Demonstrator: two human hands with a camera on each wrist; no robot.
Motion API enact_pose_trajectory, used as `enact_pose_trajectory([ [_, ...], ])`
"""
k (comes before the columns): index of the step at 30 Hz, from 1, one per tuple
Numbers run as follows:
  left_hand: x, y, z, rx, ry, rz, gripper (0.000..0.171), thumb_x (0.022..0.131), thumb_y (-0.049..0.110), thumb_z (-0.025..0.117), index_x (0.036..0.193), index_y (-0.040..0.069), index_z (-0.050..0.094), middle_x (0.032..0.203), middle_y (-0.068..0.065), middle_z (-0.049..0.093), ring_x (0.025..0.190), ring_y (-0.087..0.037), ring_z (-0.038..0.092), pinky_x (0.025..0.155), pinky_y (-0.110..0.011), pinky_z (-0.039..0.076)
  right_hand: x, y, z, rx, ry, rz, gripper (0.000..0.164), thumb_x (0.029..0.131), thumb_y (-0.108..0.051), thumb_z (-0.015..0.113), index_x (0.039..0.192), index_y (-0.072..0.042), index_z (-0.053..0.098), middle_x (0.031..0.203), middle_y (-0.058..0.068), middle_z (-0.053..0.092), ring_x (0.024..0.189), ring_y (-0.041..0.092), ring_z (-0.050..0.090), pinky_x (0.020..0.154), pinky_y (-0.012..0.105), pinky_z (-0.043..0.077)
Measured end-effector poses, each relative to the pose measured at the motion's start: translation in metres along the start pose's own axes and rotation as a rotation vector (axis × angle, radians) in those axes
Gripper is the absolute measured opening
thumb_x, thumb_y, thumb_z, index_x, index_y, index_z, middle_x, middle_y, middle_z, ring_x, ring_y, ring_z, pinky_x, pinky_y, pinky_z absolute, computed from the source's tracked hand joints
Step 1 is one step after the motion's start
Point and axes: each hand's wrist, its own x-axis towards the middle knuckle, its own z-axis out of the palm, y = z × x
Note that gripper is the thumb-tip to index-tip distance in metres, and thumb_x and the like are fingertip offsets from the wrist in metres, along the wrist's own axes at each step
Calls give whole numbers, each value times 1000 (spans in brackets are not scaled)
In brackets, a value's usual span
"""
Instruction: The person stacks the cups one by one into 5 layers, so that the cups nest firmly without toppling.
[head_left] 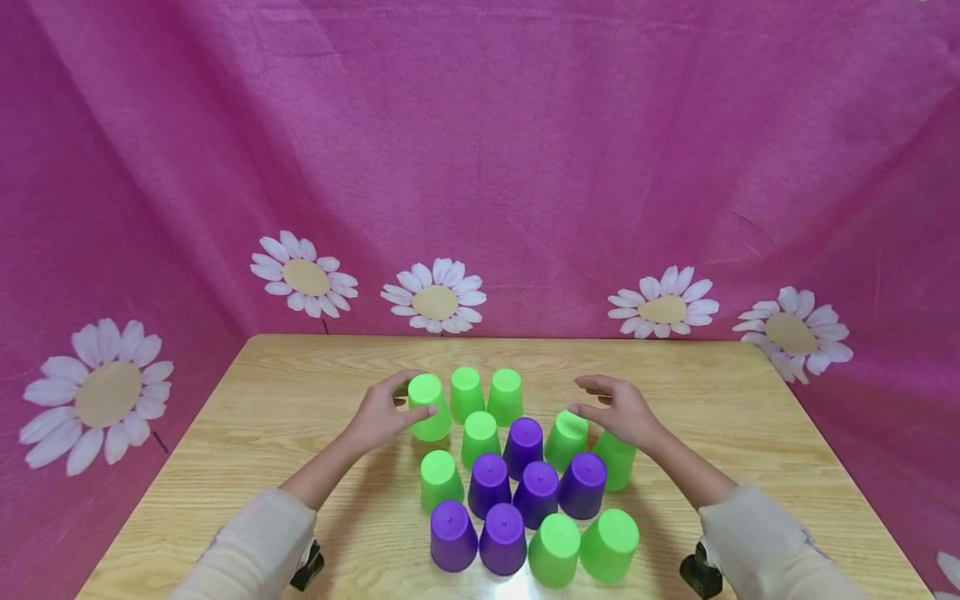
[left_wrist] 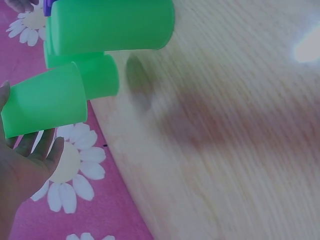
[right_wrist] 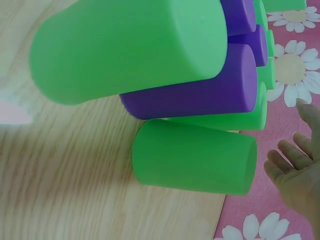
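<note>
My left hand (head_left: 382, 414) grips an upside-down green cup (head_left: 430, 408) between thumb and fingers, at the far left of a group of cups. A shadow under its rim suggests it is slightly off the table. In the left wrist view that held cup (left_wrist: 47, 100) lies against the fingers. My right hand (head_left: 622, 408) hovers with thumb and fingers parted, just above a green cup (head_left: 567, 443) and another green cup (head_left: 617, 463). The right wrist view shows this hand (right_wrist: 297, 170) apart from the nearest green cup (right_wrist: 192, 157), holding nothing.
Several purple cups (head_left: 490, 486) and green cups (head_left: 555, 552) stand upside down, close together on the wooden table (head_left: 300, 375). Two more green cups (head_left: 506, 398) stand at the back. A pink cloth with daisies (head_left: 525, 167) hangs behind the table's far edge.
</note>
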Motion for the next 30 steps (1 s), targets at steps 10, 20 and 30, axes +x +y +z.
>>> enact_pose_trajectory([
  [10,7,11,-3,-25,12,32,47,77,10,73,119,-1,56,108,-18,64,97,-31,62,86,-40,54,-16,8,-6,14,42,5,45,84,-14,67,120,10,55,119,28,59,114,42,53,97,50,45],
  [20,21,31,4,-55,38,33,46,77,12,73,119,2,58,106,-17,66,98,-29,61,88,-47,51,-34,22,-14,12,62,-8,46,83,-13,68,120,11,54,119,27,59,114,40,54,96,49,45],
  [30,33,47,14,-91,59,47,47,77,11,74,120,2,58,108,-17,65,99,-29,61,87,-46,51,-52,35,-14,26,101,24,49,83,-15,69,123,7,53,122,24,58,115,38,53,95,24,48],
])
